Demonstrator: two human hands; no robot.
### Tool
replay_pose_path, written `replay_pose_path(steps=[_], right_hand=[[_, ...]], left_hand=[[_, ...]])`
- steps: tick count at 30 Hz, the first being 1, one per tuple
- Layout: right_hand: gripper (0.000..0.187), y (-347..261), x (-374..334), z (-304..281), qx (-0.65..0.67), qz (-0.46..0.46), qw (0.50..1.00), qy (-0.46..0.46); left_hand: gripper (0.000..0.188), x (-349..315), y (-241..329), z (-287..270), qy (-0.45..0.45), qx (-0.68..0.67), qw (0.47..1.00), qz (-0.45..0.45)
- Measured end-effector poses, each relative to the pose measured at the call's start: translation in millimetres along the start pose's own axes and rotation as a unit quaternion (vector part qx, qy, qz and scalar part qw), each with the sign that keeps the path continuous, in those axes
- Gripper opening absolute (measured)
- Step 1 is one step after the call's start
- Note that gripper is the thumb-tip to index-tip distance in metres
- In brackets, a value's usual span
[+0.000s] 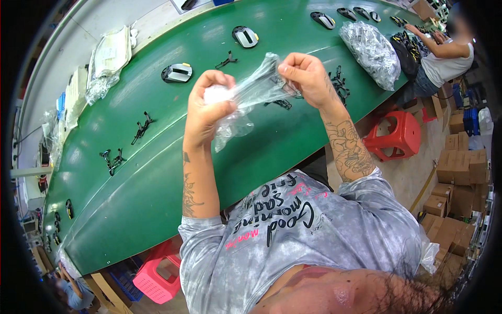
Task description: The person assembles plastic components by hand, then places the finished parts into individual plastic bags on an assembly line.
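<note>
Beyond shirt lettering (283, 208), left hand (200, 111) and right hand (309, 79) stretch seemingly clear plastic (256, 88).

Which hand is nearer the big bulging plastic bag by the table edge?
The right hand. It is left of the plastic bag and slightly lower in view; the left hand is farther left, beyond the stretched plastic.

Left hand (200, 114) and right hand (309, 79) apart, fingers (212, 77) curled toward thumbs (222, 108), forearms (348, 144) (both tattooed) outstretched.
</note>
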State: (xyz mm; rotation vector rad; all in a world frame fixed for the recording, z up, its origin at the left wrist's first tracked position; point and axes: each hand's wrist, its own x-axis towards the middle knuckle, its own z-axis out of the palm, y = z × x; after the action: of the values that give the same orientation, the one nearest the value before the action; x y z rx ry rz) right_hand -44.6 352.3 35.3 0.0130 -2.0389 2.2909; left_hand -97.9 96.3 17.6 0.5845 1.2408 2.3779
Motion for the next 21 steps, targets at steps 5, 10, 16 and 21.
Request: replay_pose_path(steps=[5, 10, 16, 21], right_hand=[[0.02, -13.9, 31.0, -17.1, -0.104, -0.097, 0.982, 0.124], [0.024, 6.9, 92.9, -20.7, -0.471, -0.241, 0.836, 0.146], [0.029, 23.6, 147.5, -26.0, -0.429, -0.148, 0.871, 0.187], [0.022, 9.2, 115.7, 8.4, -0.255, -0.191, 0.933, 0.166]], left_hand=[[0.037, -5.4, -12.3, -48.0, 0.132, 0.045, 0.99, -0.034], [0.031, -17.2, -15.0, -44.2, 0.155, 0.062, 0.984, -0.055], [0.027, -28.0, -9.7, -58.2, 0.175, 0.05, 0.982, -0.041], [0.043, -41.5, -12.1, -68.5, 0.245, -0.05, 0.968, 0.01]])
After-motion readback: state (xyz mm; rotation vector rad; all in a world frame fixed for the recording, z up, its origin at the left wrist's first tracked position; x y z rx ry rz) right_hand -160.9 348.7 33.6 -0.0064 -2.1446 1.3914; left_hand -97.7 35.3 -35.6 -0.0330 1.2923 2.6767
